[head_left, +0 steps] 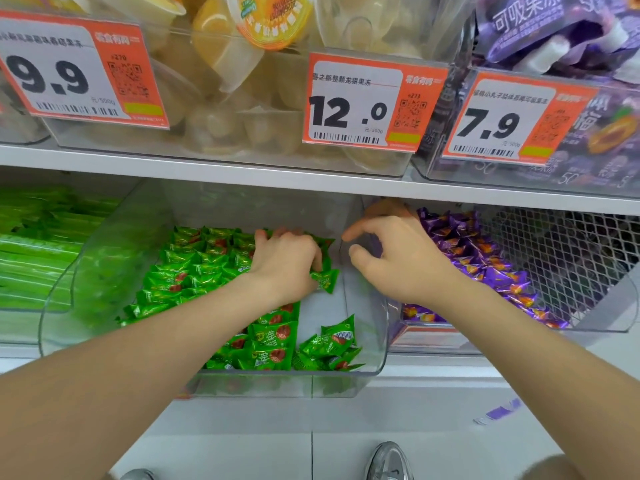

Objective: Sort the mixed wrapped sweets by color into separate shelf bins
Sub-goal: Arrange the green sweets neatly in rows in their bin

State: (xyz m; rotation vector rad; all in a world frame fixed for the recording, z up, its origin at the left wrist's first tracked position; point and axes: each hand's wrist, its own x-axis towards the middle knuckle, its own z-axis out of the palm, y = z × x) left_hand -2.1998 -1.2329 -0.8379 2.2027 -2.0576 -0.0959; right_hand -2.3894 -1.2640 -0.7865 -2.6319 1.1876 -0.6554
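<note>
Green sweet point(325, 280), seemingly held, beside wall point(362, 306).

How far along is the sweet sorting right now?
Looks mostly done: the green bin shows only green sweets, the purple bin only purple sweets. In hand: the left hand grips green sweets in their bin; the right hand hovers empty between the bins. Remaining: no strays show, though some sweets lie hidden.

A white shelf board point(242, 174) ran across the display under even shop light, orange price tags point(374, 105) (9.9, 12.0 and 7.9) clipped to clear upper bins point(263, 150) of jelly cups point(228, 60) and purple pouches point(540, 32); below lay pale floor tiles point(381, 420).
</note>
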